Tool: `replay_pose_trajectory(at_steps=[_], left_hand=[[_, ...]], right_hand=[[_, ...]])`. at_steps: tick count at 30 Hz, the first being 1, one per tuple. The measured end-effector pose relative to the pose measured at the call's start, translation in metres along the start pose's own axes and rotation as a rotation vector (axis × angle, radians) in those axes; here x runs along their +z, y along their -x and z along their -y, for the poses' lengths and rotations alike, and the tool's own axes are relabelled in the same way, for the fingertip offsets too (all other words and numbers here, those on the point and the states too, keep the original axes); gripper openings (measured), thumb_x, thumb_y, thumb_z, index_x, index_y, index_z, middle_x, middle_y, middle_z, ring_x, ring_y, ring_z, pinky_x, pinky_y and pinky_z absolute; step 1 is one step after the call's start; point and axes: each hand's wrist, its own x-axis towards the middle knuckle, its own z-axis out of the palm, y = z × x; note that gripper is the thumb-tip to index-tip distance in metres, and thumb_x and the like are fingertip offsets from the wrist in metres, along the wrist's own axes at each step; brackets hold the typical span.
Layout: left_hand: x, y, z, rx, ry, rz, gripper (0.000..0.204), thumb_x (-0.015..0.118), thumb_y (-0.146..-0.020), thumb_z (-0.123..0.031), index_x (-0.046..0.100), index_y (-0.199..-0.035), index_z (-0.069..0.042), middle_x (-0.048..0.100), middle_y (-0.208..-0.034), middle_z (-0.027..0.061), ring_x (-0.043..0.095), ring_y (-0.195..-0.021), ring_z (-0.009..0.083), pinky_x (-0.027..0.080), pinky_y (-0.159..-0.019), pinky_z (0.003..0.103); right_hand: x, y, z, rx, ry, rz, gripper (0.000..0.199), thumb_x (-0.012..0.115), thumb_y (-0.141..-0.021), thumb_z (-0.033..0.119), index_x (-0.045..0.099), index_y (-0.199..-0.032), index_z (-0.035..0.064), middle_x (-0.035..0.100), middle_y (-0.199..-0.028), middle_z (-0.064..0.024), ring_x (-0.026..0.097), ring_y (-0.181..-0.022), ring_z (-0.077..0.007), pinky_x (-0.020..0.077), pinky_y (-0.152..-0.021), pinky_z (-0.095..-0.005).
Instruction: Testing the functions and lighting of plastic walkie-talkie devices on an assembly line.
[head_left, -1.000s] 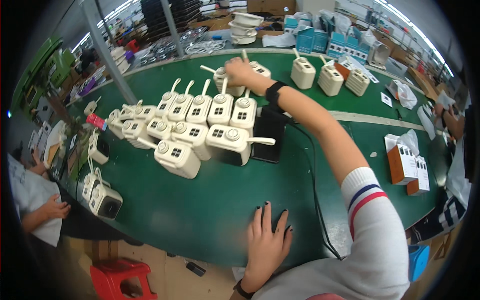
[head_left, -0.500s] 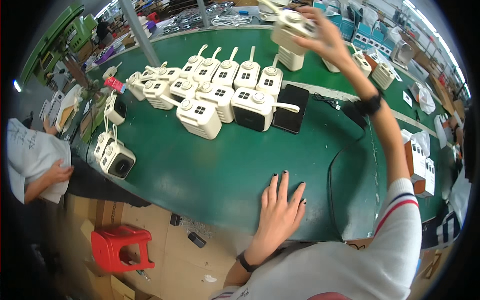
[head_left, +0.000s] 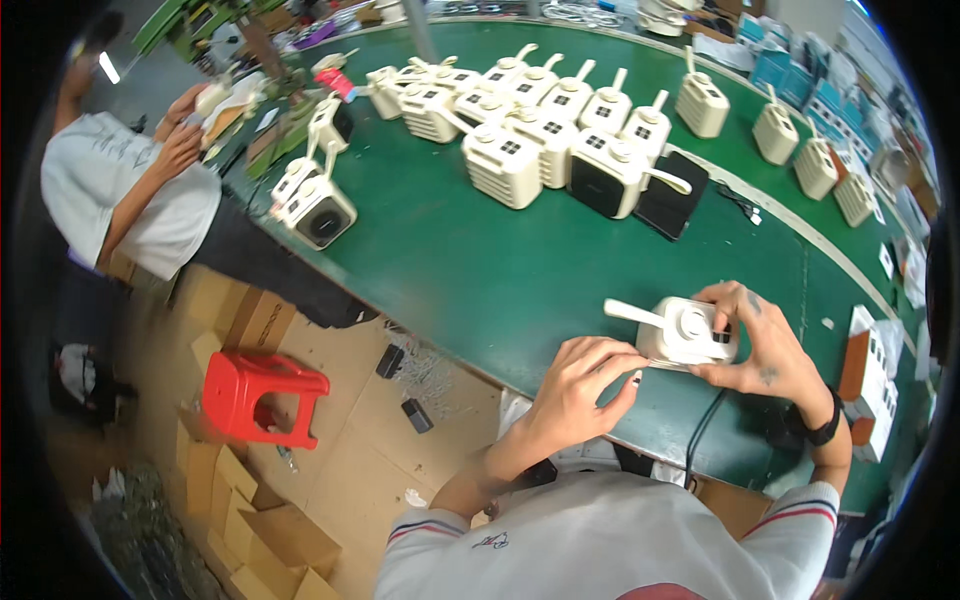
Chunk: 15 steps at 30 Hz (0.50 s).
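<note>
A cream box-shaped device (head_left: pixel 686 332) with a round dial and a white handle sticking out to its left sits at the near edge of the green table (head_left: pixel 480 260). My right hand (head_left: pixel 762 345) wraps around its right side and holds it. My left hand (head_left: pixel 583 382) touches its lower left edge, fingers curled against it. A black cable (head_left: pixel 700 425) runs down from under the device toward me.
Several more cream devices (head_left: pixel 540 125) stand in rows at the table's far middle, beside a black pad (head_left: pixel 672 196). Two devices (head_left: pixel 315 205) lie at the left edge. A seated person in a white shirt (head_left: pixel 120 190) works there. A red stool (head_left: pixel 262 396) and cardboard boxes (head_left: pixel 250 520) stand on the floor.
My right hand has brought one cream device from high at the far side down to the near table edge. My left hand left the table surface and now touches that device.
</note>
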Motion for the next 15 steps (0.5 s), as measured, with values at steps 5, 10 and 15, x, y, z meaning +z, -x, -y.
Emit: replay_pose_trajectory(at_steps=[5,10,15], left_hand=[[-0.007,0.009,0.003,-0.111,0.013,0.014,0.043,0.072,-0.075,-0.010,0.058,-0.115,-0.005,0.060,-0.109,0.0137,0.059,-0.100,0.0300,0.043,-0.089,0.040],[-0.004,0.005,-0.007,-0.079,0.128,0.114,0.076,0.077,-0.073,-0.018,0.037,-0.135,0.001,0.046,-0.131,0.0196,0.050,-0.117,0.0350,0.040,-0.099,0.044],[-0.002,0.011,-0.007,-0.123,0.101,0.020,0.067,0.077,-0.074,-0.019,0.044,-0.128,0.000,0.051,-0.125,0.0172,0.053,-0.114,0.0337,0.044,-0.095,0.043]], right_hand=[[0.007,0.000,0.001,-0.047,-0.069,0.043,0.047,0.083,-0.062,0.013,0.044,-0.086,0.0062,0.060,-0.111,-0.0180,0.060,-0.094,-0.0316,0.0493,-0.076,-0.0354],[0.011,0.002,-0.011,-0.133,-0.081,0.117,0.052,0.086,-0.064,0.022,0.049,-0.095,0.0047,0.051,-0.130,-0.0230,0.051,-0.120,-0.0403,0.0453,-0.093,-0.0413],[0.012,0.007,-0.018,0.037,-0.015,-0.109,0.063,0.084,-0.064,0.027,0.050,-0.111,0.0019,0.042,-0.136,-0.0245,0.050,-0.121,-0.0403,0.0445,-0.096,-0.0457]])
